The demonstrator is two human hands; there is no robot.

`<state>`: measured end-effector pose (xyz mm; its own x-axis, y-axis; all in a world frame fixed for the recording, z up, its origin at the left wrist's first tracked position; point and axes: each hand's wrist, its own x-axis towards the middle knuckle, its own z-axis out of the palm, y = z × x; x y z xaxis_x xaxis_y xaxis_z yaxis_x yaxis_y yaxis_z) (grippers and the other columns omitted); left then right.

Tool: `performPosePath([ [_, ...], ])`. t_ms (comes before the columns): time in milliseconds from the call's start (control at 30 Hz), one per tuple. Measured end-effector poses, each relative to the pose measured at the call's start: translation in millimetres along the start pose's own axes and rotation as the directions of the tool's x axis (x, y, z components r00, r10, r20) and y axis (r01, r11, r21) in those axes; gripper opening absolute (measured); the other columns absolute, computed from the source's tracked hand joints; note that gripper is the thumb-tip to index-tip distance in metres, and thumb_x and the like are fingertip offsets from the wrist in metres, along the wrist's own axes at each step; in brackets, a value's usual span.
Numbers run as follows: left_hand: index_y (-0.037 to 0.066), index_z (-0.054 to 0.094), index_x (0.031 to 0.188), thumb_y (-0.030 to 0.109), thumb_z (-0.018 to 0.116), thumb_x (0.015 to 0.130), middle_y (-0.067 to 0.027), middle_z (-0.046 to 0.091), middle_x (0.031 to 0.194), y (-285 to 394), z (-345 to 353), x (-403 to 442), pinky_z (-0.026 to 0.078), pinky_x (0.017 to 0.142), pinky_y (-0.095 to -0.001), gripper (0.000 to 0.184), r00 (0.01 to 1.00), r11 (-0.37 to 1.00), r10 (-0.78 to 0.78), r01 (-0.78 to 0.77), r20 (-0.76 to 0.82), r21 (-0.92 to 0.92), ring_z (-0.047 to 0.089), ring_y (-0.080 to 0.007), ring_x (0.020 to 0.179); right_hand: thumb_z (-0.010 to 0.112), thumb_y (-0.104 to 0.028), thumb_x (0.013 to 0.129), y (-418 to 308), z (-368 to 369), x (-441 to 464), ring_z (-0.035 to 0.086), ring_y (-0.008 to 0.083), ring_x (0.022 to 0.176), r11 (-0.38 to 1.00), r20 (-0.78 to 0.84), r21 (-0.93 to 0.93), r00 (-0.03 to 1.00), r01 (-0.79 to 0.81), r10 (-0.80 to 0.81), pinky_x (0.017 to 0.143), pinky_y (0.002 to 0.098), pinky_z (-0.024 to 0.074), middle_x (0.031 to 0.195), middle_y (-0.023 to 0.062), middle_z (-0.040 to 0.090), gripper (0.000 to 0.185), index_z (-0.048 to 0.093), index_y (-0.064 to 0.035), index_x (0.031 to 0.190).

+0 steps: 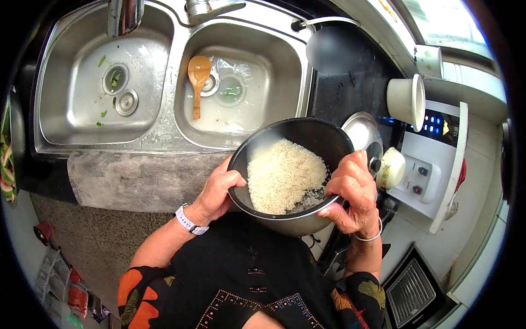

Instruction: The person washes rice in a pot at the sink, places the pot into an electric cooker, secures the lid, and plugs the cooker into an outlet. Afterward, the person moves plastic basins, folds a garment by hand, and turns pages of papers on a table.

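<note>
A dark round pot (274,216) with white rice (286,174) in it is tilted in front of my body, by the front edge of the right sink basin. The rice lies mostly on the left and middle of the pot, with dark bottom showing at the lower right. My left hand (212,192) grips the pot's left rim, thumb over the edge. On the right rim, my right hand (355,192) is closed with fingers over the edge. A wooden rice paddle (198,79) lies in the right basin (268,104), beside the drain.
The left basin (82,71) holds green scraps. A grey cloth (131,181) hangs along the counter front. To the right are a metal lid (360,130), a cream patterned bowl (392,167), a white container (402,98) and a white appliance (427,170). A faucet (125,16) overhangs the left basin.
</note>
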<state>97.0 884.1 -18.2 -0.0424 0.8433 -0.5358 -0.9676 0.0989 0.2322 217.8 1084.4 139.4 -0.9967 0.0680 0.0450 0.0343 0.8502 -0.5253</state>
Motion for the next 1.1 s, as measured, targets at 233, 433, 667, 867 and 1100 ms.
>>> performPosePath([
  [233, -0.002, 0.038, 0.143, 0.004, 0.046, 0.078, -0.0083, 0.056, 0.118, -2.9, -3.8, 1.9, 0.048, 0.09, -0.0275, 0.066, 1.0, 1.0, 0.011, -0.011, 0.005, -0.01, 0.055, -0.0119, 0.101, 0.071, -0.05, 0.076, 0.8, 0.2, 0.5, 0.048, 0.0259, 0.069, 1.0, 0.004, -0.008, 1.0, -0.001, 0.001, 0.068, 0.039, 0.0325, 0.07, 0.0042, 0.049, 0.044, 0.059, -0.0081, 0.075],
  [433, -0.001, 0.038, 0.143, 0.002, 0.045, 0.078, -0.0082, 0.056, 0.117, 1.6, 0.2, 0.6, 0.049, 0.087, -0.0267, 0.066, 1.0, 1.0, -0.009, 0.009, -0.011, -0.026, 0.056, -0.0118, 0.099, 0.071, -0.05, 0.076, 0.4, 1.1, 2.9, 0.048, 0.0258, 0.069, 1.0, -0.005, -0.002, 1.0, 0.001, -0.001, 0.068, 0.0391, 0.0328, 0.07, 0.0042, 0.049, 0.044, 0.059, -0.008, 0.076],
  [667, -0.002, 0.037, 0.142, 0.002, 0.045, 0.078, -0.008, 0.057, 0.113, 1.4, -0.7, 0.4, 0.051, 0.083, -0.0254, 0.065, 1.0, 0.999, -0.007, 0.007, -0.003, -0.037, 0.058, -0.0107, 0.094, 0.072, -0.05, 0.075, 1.0, 1.8, 4.1, 0.048, 0.0257, 0.069, 1.0, 0.001, -0.001, 1.0, 0.001, -0.001, 0.068, 0.039, 0.0328, 0.07, 0.0041, 0.049, 0.043, 0.059, -0.0081, 0.076],
  [867, -0.004, 0.034, 0.144, 0.007, 0.046, 0.076, -0.0181, 0.052, 0.133, -1.1, -7.0, 3.2, 0.049, 0.099, -0.0351, 0.069, 1.0, 0.999, 0.0, -0.002, 0.03, 0.042, 0.056, -0.0249, 0.119, 0.072, -0.05, 0.075, 1.4, 1.7, 5.7, 0.048, 0.0255, 0.068, 1.0, 0.005, -0.005, 1.0, 0.004, -0.004, 0.067, 0.0388, 0.0319, 0.07, 0.0041, 0.049, 0.044, 0.059, -0.0081, 0.076],
  [1100, -0.005, 0.033, 0.143, 0.007, 0.046, 0.076, -0.0192, 0.052, 0.133, 0.5, -8.0, 2.9, 0.049, 0.1, -0.0354, 0.07, 0.999, 0.999, -0.026, 0.025, 0.024, 0.037, 0.056, -0.0257, 0.118, 0.072, -0.05, 0.075, 2.8, 2.7, 6.7, 0.047, 0.0251, 0.068, 1.0, 0.01, 0.001, 1.0, 0.002, -0.002, 0.067, 0.0387, 0.0312, 0.07, 0.0042, 0.048, 0.044, 0.059, -0.0083, 0.076],
])
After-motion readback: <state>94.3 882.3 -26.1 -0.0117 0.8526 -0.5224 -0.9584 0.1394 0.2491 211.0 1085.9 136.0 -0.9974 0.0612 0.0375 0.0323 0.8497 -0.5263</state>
